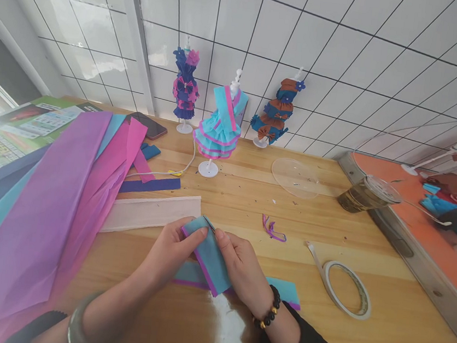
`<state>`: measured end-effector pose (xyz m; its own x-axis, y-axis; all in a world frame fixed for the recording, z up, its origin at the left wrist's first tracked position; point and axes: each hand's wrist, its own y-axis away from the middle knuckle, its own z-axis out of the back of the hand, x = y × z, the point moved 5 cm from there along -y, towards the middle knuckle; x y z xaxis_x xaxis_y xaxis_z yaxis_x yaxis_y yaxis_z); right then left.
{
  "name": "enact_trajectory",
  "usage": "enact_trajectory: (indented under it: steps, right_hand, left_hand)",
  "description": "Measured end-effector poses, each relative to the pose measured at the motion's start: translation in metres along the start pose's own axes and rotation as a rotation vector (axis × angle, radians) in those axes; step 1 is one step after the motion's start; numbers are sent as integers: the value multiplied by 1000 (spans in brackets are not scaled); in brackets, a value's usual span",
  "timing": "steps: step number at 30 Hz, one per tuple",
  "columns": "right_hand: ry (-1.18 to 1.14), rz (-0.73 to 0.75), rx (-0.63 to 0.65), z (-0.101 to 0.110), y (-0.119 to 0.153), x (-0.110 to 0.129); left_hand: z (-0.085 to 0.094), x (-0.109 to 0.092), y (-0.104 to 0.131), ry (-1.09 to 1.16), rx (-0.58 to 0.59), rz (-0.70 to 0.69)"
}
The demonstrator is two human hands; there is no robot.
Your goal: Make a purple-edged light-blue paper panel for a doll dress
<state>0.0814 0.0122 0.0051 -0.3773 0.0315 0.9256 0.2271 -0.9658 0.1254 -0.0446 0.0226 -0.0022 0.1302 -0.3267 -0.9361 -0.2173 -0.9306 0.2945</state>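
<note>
Strip [214,263], blue with a purple edge, is slanting across the lower centre of the frame. Left hand [174,245] is pinching its upper end; right hand [245,264] is gripping a thin metal tool [208,224] against it, the tool's far end being hidden. Holding the layers flat and lightly taut beside the tip is probably favouring an even edge; harder squeezing would be risking creases. Second strip [283,291] is lying beneath.
</note>
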Motion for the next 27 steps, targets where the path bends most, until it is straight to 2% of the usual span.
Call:
enact_trajectory:
  steps: [20,27]
  right_hand:
    - [-3,16,-10,1,0,2]
    - [-3,4,-7,1,0,6]
  left_hand:
    - [-1,-4,2,-13,11,-1]
    - [-1,1,1,-70,32,-19]
